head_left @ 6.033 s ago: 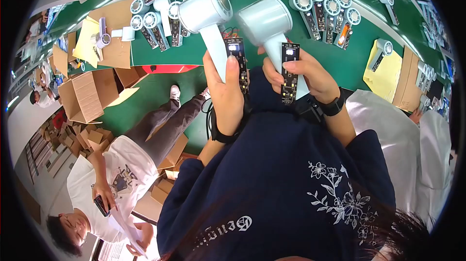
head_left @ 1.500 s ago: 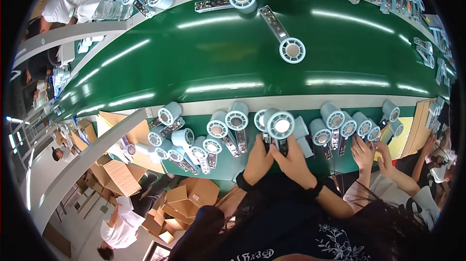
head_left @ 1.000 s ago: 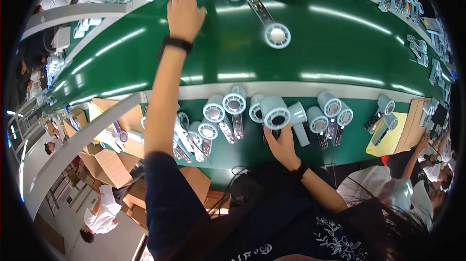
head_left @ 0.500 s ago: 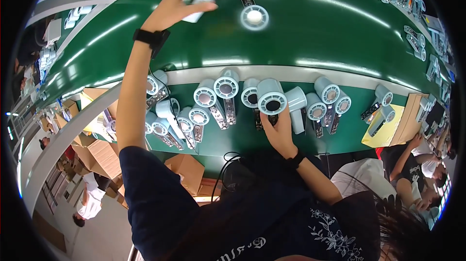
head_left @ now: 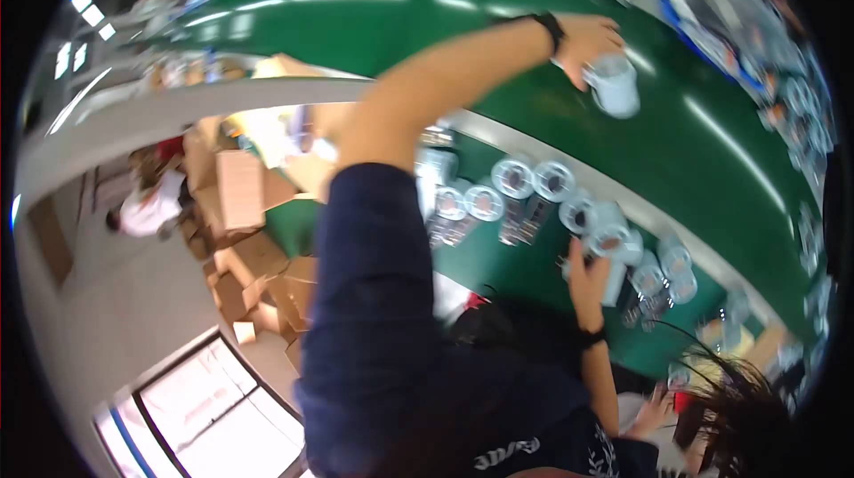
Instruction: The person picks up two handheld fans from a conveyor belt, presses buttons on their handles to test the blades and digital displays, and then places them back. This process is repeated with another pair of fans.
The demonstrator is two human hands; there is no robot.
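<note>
Stretched far forward over the green surface, my left hand (head_left: 587, 44) is closed around a light-blue unit (head_left: 616, 91) shaped like a hair dryer, its round end toward the right. Motion blurs the picture. Lower down, my right hand (head_left: 587, 281) is wrapped round another light-blue hair dryer body (head_left: 610, 236), whose round vented end faces me. Beside it stand similar bodies, among them one (head_left: 553, 181) to the left and a pair with one (head_left: 676, 256) to the right. Several have exposed dark circuit boards in their handles.
A pale rail (head_left: 507, 136) separates the long green belt (head_left: 356, 20) from the lower green work surface (head_left: 525, 278). More light-blue parts line the far right rim. Cardboard boxes (head_left: 240, 198) are stacked at left. Another person (head_left: 156, 202) is beyond them, and a person's hand (head_left: 654, 411) shows at lower right.
The view has turned, so the scene appears tilted. My left hand, still holding a unit, has swung to the right over the belt. My right hand stays on its unit.
</note>
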